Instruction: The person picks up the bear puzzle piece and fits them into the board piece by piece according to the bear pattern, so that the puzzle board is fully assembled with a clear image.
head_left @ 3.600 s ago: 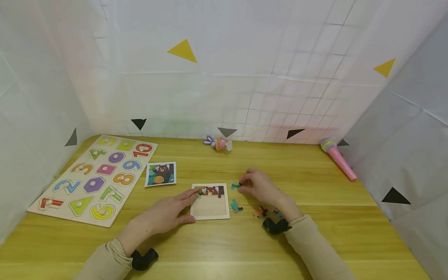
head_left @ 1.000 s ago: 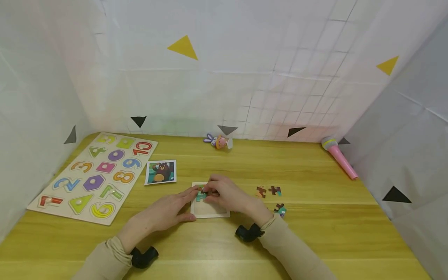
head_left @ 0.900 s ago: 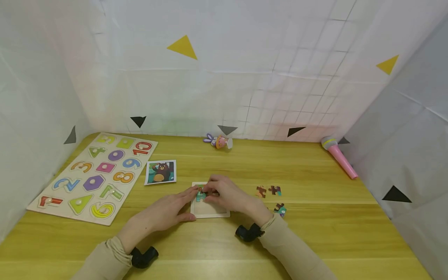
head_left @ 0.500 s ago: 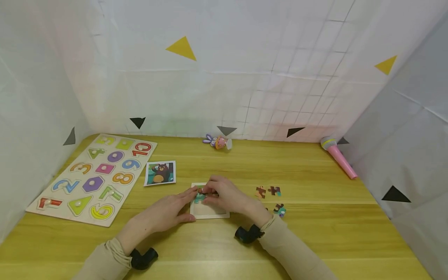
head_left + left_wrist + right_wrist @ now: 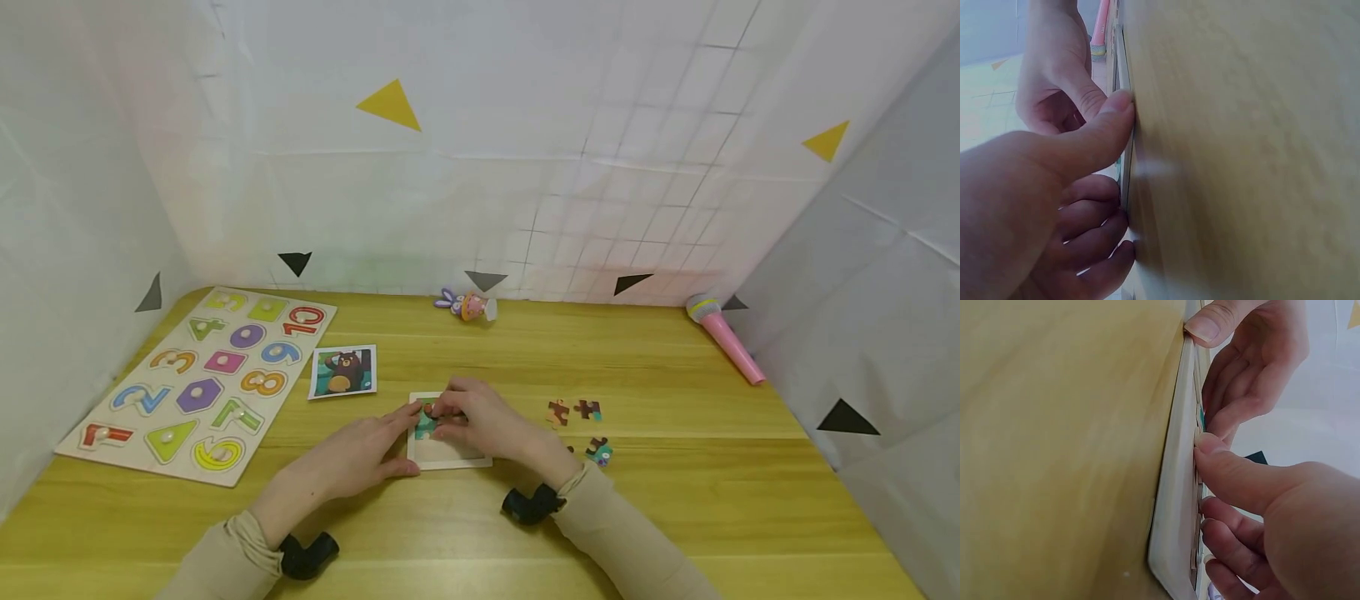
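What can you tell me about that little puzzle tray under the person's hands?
The puzzle tray is small, squarish and shallow, pale like plain wood, with a raised rim. It lies flat on the table. Puzzle pieces with teal show at its upper left; its near part is bare. The left hand holds its left side, thumb at the near left corner. The right hand works over its far right part, touching pieces and hiding much of the picture.
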The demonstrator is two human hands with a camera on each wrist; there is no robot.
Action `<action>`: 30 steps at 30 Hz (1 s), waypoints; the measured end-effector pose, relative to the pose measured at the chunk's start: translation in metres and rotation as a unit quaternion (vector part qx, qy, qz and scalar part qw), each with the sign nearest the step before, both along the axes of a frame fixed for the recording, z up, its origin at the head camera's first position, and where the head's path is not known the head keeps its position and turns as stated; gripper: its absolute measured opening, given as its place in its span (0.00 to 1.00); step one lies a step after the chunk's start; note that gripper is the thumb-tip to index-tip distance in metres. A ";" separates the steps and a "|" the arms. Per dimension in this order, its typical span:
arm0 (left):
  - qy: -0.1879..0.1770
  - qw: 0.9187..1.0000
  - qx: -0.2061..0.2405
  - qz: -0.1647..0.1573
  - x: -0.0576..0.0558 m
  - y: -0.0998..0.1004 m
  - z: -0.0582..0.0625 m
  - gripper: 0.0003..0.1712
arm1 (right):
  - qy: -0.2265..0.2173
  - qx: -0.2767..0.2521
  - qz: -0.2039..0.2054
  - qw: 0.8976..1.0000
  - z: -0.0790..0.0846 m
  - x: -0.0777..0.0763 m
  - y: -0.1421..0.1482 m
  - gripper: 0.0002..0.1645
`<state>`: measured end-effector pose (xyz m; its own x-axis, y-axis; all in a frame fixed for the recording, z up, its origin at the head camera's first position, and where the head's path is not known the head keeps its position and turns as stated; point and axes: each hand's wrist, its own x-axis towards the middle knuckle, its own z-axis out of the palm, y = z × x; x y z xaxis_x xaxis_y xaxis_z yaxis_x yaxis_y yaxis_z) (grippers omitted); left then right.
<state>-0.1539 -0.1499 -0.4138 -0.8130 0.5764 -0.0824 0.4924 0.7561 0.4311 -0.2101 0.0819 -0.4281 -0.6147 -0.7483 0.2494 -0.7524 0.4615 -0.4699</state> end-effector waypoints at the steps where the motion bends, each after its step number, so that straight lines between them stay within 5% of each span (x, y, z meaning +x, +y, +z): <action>1: -0.002 1.000 0.000 0.001 0.000 0.000 0.000 0.44 | 0.001 -0.001 0.000 1.000 0.000 0.000 0.000 0.12; 12: 0.013 1.000 -0.005 -0.011 0.000 0.001 0.000 0.42 | -0.011 -0.018 0.001 1.000 0.001 0.003 0.000 0.08; 23: 0.071 0.994 -0.025 -0.075 0.000 0.001 0.000 0.35 | -0.046 -0.020 -0.009 0.999 0.002 0.004 0.001 0.07; 30: 0.077 0.993 -0.028 -0.083 0.001 0.001 0.000 0.32 | -0.068 -0.010 -0.022 0.997 0.002 0.003 0.004 0.05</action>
<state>-0.1527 -0.1484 -0.4142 -0.7121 0.7021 -0.0003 0.6697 0.6794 0.3000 -0.2070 0.0859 -0.4258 -0.6754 -0.7159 0.1770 -0.6610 0.4812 -0.5758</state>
